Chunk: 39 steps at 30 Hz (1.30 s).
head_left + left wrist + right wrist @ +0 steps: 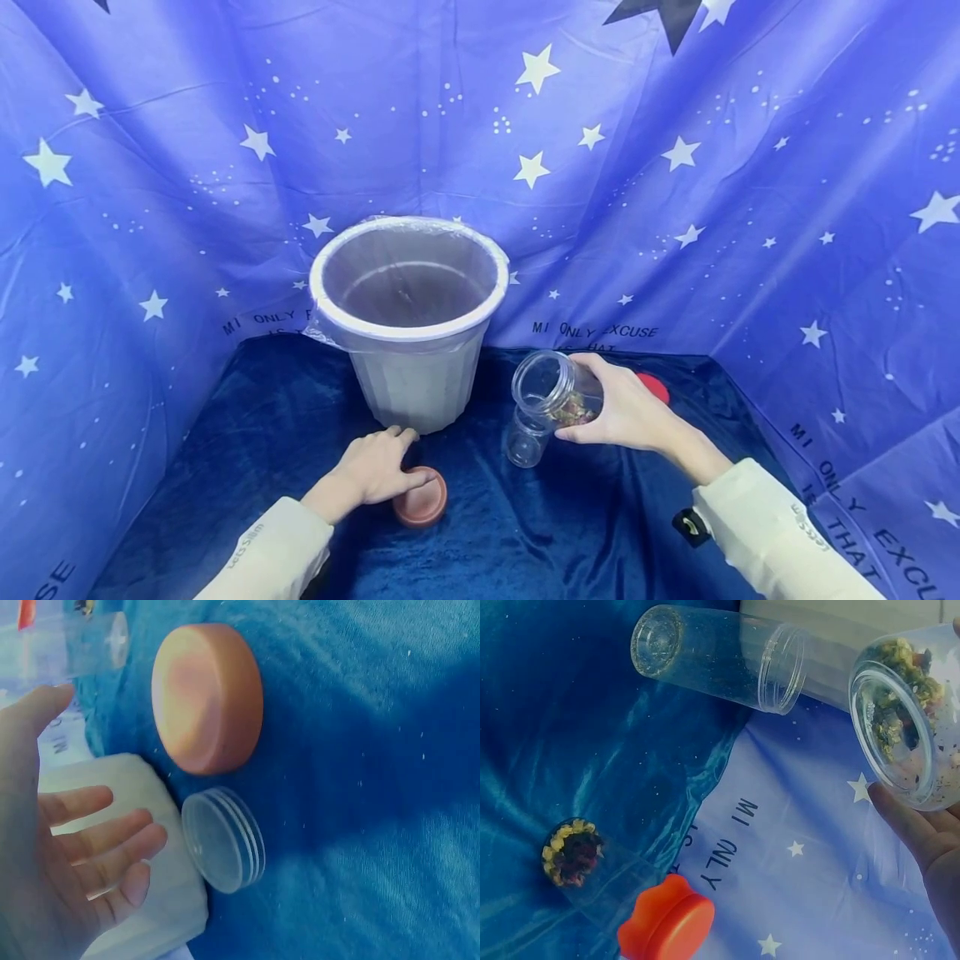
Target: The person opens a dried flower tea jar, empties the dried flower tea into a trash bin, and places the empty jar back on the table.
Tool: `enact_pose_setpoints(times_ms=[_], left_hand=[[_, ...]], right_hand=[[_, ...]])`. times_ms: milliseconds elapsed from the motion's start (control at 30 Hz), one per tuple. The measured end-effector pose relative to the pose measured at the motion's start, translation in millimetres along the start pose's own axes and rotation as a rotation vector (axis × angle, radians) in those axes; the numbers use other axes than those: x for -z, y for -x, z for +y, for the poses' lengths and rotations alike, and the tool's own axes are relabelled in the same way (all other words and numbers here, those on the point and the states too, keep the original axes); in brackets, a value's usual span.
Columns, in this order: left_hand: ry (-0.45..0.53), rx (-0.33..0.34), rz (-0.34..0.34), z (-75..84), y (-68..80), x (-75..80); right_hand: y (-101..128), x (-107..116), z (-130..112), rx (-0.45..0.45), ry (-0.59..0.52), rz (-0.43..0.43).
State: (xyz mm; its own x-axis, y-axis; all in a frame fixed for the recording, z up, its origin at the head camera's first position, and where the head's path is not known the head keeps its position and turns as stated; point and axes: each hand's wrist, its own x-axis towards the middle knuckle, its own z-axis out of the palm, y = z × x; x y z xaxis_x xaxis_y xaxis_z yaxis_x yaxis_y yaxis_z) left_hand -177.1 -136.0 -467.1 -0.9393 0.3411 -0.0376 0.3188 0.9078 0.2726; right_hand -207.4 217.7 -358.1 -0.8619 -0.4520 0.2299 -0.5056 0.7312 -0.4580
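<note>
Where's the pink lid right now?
In the head view the pink lid lies on the blue cloth at lower left of centre, in front of the bin, with the left hand resting beside it.

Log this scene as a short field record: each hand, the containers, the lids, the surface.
left hand: rests open on the cloth, beside the terracotta lid
right hand: grips tilted clear jar with dried bits inside
empty jar: stands open below the tilted one
bin: white, lined with clear bag, upright
red lid: behind the right hand
clear lid: by the bin's base
surface: blue velvet cloth
</note>
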Motion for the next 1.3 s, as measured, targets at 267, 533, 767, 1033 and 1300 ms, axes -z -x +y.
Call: enact_pose_setpoints(times_ms=[267, 533, 767, 1033, 1300], left_hand=[[0.030, 0.082, -0.002, -18.4, 0.9, 20.2], [0.100, 0.167, 0.063, -47.2, 0.8, 39.1], [0.206, 0.268, 0.106, -69.9, 1.9, 52.3], [0.364, 0.324, 0.177, -87.7, 4.5, 76.7], [0.378, 0.325, 0.298, -92.6, 3.9, 111.5]], right_hand=[[-2, 6, 2, -0.035, 0.022, 0.007], [-7, 14, 4, -0.068, 0.036, -0.009], [-10, 18, 6, -0.076, 0.046, -0.002], [-13, 23, 8, -0.090, 0.030, 0.001], [-15, 28, 9, -0.089, 0.043, 0.015]])
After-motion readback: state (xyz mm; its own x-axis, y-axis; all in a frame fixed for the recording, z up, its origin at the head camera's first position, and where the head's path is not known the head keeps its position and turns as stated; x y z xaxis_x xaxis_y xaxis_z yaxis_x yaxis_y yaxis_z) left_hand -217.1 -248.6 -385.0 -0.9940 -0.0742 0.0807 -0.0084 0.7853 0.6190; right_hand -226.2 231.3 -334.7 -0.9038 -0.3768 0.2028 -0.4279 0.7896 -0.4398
